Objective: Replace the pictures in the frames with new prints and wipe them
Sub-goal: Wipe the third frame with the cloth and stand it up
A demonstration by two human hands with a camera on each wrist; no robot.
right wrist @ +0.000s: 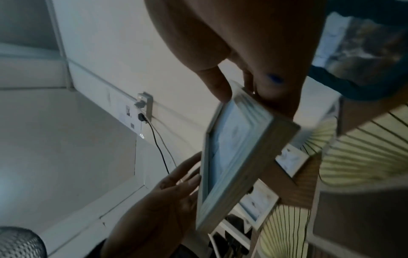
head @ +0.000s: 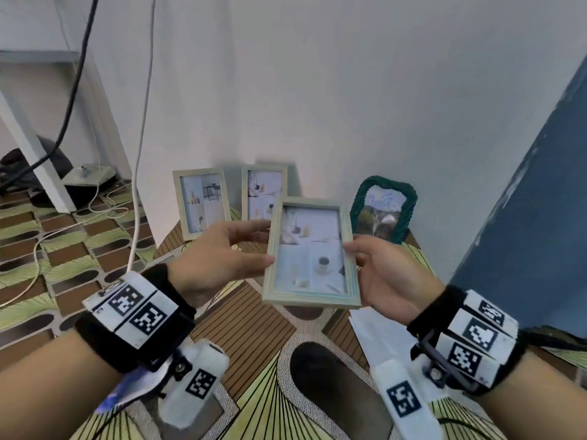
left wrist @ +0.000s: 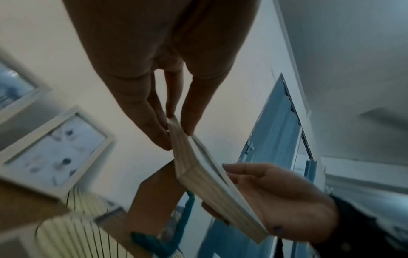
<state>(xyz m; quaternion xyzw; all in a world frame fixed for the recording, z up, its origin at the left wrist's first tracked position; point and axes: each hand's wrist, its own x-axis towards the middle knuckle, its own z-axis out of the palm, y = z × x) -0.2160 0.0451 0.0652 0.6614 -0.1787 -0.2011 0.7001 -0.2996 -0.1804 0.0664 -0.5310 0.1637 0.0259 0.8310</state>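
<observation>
A pale green picture frame [head: 311, 254] with a light print of a cup is held in the air between both hands, face up toward me. My left hand [head: 244, 246] pinches its left edge with thumb and fingers. My right hand [head: 365, 258] grips the right edge, thumb on the front. The left wrist view shows the pale green picture frame [left wrist: 207, 176] edge-on. In the right wrist view the pale green picture frame [right wrist: 238, 151] shows its glass side. Two more pale frames [head: 203, 203] [head: 263, 192] lean on the wall behind.
A teal woven frame [head: 382, 212] stands by the wall at the right. White paper sheets [head: 368, 335] lie on the patterned mat under my right wrist. Cables [head: 136, 185] hang at the left. A blue door [head: 533, 217] is at the right.
</observation>
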